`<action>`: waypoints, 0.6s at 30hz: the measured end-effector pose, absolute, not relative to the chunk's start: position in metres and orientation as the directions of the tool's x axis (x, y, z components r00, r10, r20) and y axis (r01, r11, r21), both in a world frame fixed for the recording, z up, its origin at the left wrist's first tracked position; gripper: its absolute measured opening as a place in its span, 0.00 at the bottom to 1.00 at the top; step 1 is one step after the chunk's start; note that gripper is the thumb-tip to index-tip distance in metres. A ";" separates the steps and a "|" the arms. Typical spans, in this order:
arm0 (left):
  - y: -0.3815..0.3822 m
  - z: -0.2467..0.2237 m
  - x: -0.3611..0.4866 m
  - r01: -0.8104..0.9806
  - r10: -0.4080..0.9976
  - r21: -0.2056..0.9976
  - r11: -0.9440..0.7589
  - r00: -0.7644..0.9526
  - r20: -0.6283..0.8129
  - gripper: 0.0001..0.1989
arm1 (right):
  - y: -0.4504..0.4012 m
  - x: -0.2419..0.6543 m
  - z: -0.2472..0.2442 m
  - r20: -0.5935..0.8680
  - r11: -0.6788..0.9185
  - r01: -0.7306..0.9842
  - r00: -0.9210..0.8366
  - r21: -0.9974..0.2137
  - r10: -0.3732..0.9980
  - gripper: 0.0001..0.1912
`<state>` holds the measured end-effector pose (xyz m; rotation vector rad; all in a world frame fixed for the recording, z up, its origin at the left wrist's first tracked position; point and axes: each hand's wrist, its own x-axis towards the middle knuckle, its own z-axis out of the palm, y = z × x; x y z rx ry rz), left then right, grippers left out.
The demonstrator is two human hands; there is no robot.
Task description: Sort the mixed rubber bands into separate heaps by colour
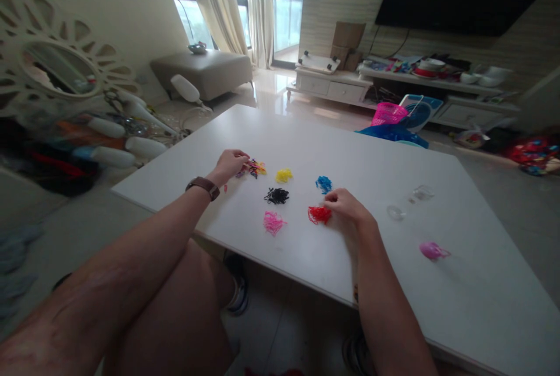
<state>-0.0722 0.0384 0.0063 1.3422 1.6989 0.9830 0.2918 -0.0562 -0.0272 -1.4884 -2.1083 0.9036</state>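
My left hand (231, 164), with a brown watch strap at the wrist, has its fingertips pinched together at the edge of a mixed-colour pile of small rubber bands (257, 168). What it holds, if anything, is too small to make out. My right hand (346, 204) is closed in a pinch over the upper right edge of the red rubber bands (318, 215), and its fingertips hide what is between them. Separate heaps of yellow bands (284, 175), black bands (276, 195), pink bands (274, 223) and blue bands (324, 184) lie between my hands.
On the right of the white table (376, 160) are a clear container (422, 192), a clear round lid (396, 212) and a pink-purple object (432, 250). Behind the far edge stands a pink basket (389, 113). White lamp-like pieces (109, 157) crowd the floor at left.
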 end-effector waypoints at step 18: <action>0.017 -0.005 -0.148 0.674 0.939 0.678 0.292 -0.068 -0.337 0.10 | -0.055 0.284 -0.023 0.204 0.329 0.680 -0.261 -0.655 0.944 0.16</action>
